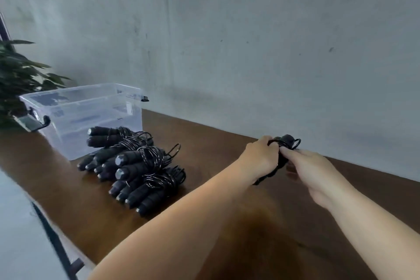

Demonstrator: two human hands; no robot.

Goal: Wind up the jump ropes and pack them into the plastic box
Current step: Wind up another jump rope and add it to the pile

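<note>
A black jump rope [286, 142] is held above the brown table [216, 143], to the right of the centre. My left hand [261, 157] grips its handles and cord from the left. My right hand [311, 170] pinches the cord from the right, fingers stretched toward the bundle. A loose end hangs below my left hand. Several wound black jump ropes [138, 166] lie in a pile on the table, handles pointing toward me. Behind the pile stands the clear plastic box [75, 107], open, with black latches on its sides.
A green potted plant [20, 75] stands at the far left behind the box. A grey wall [250, 41] runs along the table's back edge. The table's left edge drops to a pale floor [16, 223], with a dark table leg there.
</note>
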